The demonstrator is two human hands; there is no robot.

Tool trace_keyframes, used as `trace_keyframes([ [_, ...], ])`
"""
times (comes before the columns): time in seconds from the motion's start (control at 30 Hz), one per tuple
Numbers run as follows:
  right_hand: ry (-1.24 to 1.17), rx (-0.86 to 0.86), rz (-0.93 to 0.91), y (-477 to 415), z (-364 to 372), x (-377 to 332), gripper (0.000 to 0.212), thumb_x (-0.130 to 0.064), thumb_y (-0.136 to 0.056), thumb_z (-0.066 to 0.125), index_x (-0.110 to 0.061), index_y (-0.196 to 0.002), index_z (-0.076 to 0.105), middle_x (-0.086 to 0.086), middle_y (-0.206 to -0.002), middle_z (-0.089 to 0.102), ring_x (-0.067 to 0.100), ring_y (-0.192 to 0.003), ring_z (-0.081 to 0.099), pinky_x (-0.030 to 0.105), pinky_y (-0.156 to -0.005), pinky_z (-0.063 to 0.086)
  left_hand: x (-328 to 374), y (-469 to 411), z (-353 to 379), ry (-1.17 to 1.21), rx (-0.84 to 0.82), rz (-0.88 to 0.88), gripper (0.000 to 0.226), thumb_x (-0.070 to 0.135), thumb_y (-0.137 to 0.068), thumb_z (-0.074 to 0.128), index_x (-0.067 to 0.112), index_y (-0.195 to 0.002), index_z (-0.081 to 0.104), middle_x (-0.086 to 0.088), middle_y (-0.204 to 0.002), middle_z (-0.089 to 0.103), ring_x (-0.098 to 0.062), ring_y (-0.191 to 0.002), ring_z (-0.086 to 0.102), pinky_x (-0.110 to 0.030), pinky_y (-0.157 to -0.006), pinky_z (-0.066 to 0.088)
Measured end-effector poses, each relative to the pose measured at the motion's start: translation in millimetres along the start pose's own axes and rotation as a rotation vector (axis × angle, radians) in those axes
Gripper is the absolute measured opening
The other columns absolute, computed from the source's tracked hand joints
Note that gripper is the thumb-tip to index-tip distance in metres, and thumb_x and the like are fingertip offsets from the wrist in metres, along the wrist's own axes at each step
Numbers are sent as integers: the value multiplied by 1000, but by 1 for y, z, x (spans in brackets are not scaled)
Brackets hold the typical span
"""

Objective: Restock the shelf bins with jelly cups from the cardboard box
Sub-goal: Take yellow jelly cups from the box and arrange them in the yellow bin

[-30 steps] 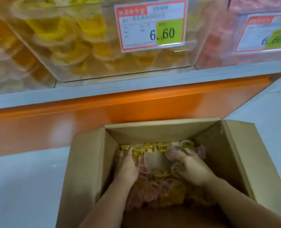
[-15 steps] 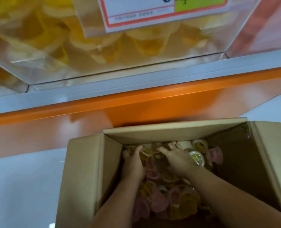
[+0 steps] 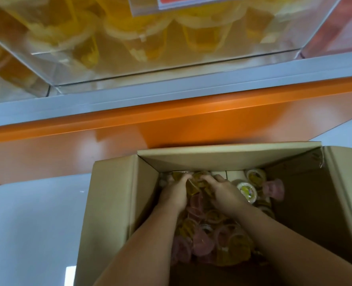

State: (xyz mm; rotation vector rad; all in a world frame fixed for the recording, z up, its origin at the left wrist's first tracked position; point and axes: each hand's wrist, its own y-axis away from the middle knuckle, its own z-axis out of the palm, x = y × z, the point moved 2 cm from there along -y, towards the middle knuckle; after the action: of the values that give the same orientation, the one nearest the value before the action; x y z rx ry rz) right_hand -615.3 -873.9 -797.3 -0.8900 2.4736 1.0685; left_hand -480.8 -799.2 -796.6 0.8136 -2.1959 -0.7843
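An open cardboard box (image 3: 113, 203) stands on the floor below the shelf, holding several loose yellow and pink jelly cups (image 3: 210, 234). Both hands are deep inside at the far end. My left hand (image 3: 174, 195) and my right hand (image 3: 225, 193) are cupped toward each other around a cluster of yellow jelly cups (image 3: 195, 185). Their fingertips nearly meet over the cups. Above, a clear shelf bin (image 3: 171, 38) is filled with yellow jelly cups.
An orange shelf front (image 3: 171, 124) and grey shelf edge (image 3: 171, 87) run across above the box. A pink-filled bin (image 3: 346, 27) shows at the upper right, another bin (image 3: 1, 69) at the left. Pale floor (image 3: 26, 223) lies left of the box.
My hands have drawn closer together at the far end of the box, gathering yellow cups between them. The view has tilted down and nearer, so the price label has almost left the top.
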Motion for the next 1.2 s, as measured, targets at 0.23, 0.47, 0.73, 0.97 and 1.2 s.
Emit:
trace_keyframes([
  [0.23, -219, 60, -27, -1, 0, 4, 61, -16, -78, 68, -27, -134, 45, 4, -125, 56, 23, -108, 58, 25, -85, 44, 5, -2, 5, -73, 45, 25, 56, 15, -94, 51, 43, -137, 31, -13, -150, 12, -35, -124, 42, -41, -100, 40],
  [0.47, -540, 45, -7, 0, -2, 12, 54, -6, -73, 75, -32, -115, 55, -7, -114, 61, 9, -104, 59, 19, -89, 46, 7, 0, 6, 37, 141, 40, 29, 25, -94, 50, 41, -117, 46, -9, -131, 35, -28, -105, 51, -34, -91, 42],
  [0.73, -595, 103, 18, 4, -1, 0, 42, -23, -64, 81, -43, -89, 54, -6, -103, 64, 11, -93, 62, 32, -85, 51, 15, 12, 0, 92, 183, 62, 34, 11, -90, 53, 28, -119, 54, -8, -122, 47, -26, -108, 52, -28, -91, 41],
  [0.97, -565, 157, -7, 19, -22, -5, 38, -14, -68, 81, -36, -87, 57, -9, -96, 67, 10, -90, 63, 21, -81, 48, 22, 34, -4, 251, 212, 119, 28, 11, -85, 61, 23, -111, 60, -1, -109, 64, -16, -102, 59, -21, -83, 43],
  [1.2, -618, 107, -4, 71, -61, -21, 28, -5, -79, 73, -18, -101, 61, -11, -67, 62, -1, -46, 52, 19, -46, 46, 44, 81, -21, 288, 234, 181, 34, 11, -79, 68, 34, -104, 62, 5, -109, 61, -10, -100, 59, -24, -90, 47],
])
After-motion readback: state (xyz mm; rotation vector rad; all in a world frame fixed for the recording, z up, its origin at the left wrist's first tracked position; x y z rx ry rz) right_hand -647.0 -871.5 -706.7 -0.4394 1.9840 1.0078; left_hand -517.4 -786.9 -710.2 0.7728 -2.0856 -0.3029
